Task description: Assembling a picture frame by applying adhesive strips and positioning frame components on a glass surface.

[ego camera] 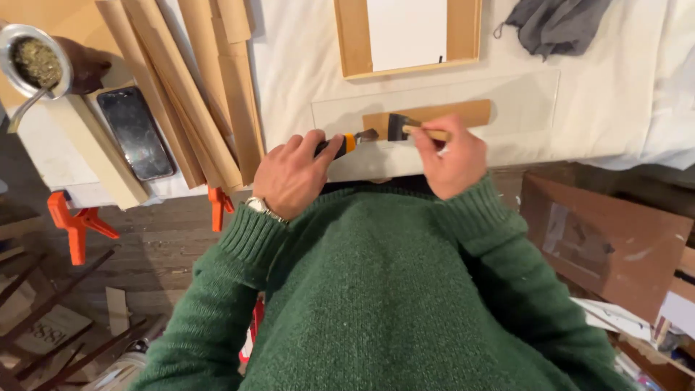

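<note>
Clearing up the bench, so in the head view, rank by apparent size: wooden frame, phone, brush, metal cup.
1. Wooden frame, though cut off at the top.
2. Phone.
3. Metal cup and brush: too alike, and the hand hides part.

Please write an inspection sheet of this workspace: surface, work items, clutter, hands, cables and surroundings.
Surface: table covered with a white cloth; a clear sheet lies on it.
Work items: orange-and-black tool with a metal tip; small brush with black bristles; flat wooden strip under them.
Clutter: wooden frame, grey cloth, wooden slats, phone, metal cup of herbs.
Hands: left hand grips the tool; right hand holds the brush handle.
Cables: nothing seen.
Surroundings: orange clamps at the table edge, brown board and papers on the floor.
</note>
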